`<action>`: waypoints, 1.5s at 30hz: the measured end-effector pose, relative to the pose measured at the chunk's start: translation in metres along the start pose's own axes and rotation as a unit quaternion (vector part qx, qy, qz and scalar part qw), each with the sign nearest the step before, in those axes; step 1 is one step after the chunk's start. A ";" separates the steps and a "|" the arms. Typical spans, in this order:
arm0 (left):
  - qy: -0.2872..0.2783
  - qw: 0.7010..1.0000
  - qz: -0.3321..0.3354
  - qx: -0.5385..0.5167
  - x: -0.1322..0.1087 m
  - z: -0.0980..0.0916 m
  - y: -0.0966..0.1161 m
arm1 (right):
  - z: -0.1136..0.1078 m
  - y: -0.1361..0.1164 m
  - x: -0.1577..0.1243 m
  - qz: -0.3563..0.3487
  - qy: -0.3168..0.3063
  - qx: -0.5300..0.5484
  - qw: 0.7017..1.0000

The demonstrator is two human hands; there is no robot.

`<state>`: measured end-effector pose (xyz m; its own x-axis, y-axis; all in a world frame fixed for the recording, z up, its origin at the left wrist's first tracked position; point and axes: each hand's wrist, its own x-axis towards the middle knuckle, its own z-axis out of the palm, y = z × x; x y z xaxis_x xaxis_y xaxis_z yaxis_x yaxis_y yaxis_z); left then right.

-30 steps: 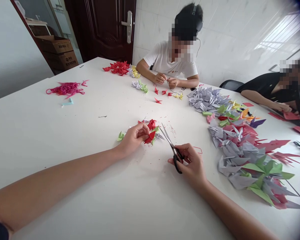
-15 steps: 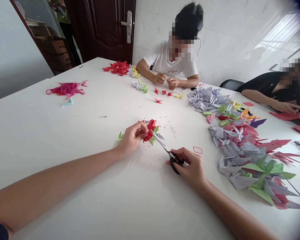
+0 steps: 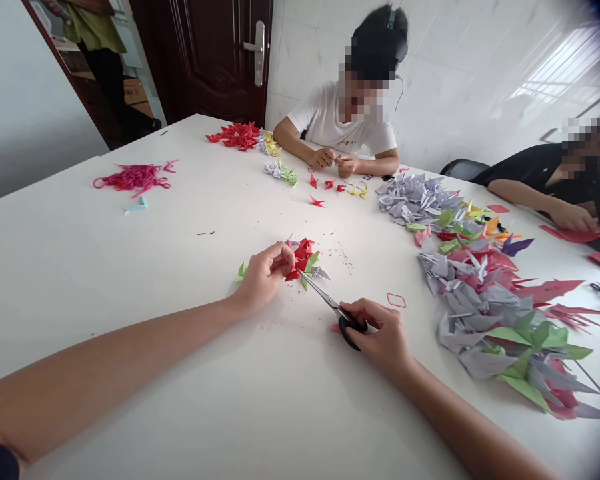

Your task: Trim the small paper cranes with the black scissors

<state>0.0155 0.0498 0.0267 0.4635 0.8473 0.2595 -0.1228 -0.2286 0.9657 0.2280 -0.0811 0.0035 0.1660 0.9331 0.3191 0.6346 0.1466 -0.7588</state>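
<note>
Left hand: clenched on a small bunch of paper cranes [image 3: 304,261], fingers pinching its near side, a little nearer the near edge of the white table [image 3: 130,320] than the far edge.

Right hand: grasping black-handled scissors [image 3: 337,308] [image 3: 377,331] by the loops, resting near the table's near edge.

Scissors: the narrow steel blades angle up and left, their tips touching the bunch just beside the left hand's fingertips [image 3: 280,252].

Bunch: red, light green and pale grey folds, on the table and held by the left hand.

Around the hands: fine red paper specks [image 3: 345,260] are scattered on the table, and a red paper loop [image 3: 397,301] lies just beside the right hand.

Right side: a long heap of larger paper cranes [image 3: 480,293] in grey, green, red, purple and orange.

Far edge: a co-worker in a white T-shirt [image 3: 343,123] wears headphones, hands together on something too small to tell, behind small red and yellow cranes [image 3: 330,184].

Right corner: a co-worker in black [image 3: 535,173] has a hand on red paper sheets [image 3: 573,233].

Left side: a tangle of pink paper strands [image 3: 135,177].

Behind: a dark wooden door [image 3: 215,60] with a metal lever handle [image 3: 254,43].

Writing: the T-shirt's chest print is too small to read.
</note>
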 end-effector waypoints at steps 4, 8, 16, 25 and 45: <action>0.000 1.000 0.004 0.004 0.000 0.000 -0.001 | 0.000 0.001 0.000 0.002 -0.001 0.005 1.000; 0.001 1.000 0.000 0.007 0.000 0.000 0.000 | -0.001 0.001 -0.001 0.000 0.007 0.020 1.000; 0.014 1.000 0.002 0.023 -0.002 -0.001 0.001 | -0.006 -0.001 0.001 -0.024 0.055 -0.006 0.998; 0.005 0.994 0.073 0.083 -0.001 -0.003 -0.003 | -0.006 0.000 0.003 -0.035 0.038 -0.002 0.999; -0.005 0.990 0.069 0.122 -0.003 -0.002 -0.001 | -0.003 0.005 0.005 0.072 -0.013 0.015 0.997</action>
<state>0.0127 0.0483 0.0247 0.4665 0.7953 0.3871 0.0290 -0.4512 0.8920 0.2341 -0.0763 0.0030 0.2327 0.9535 0.1913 0.5830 0.0207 -0.8122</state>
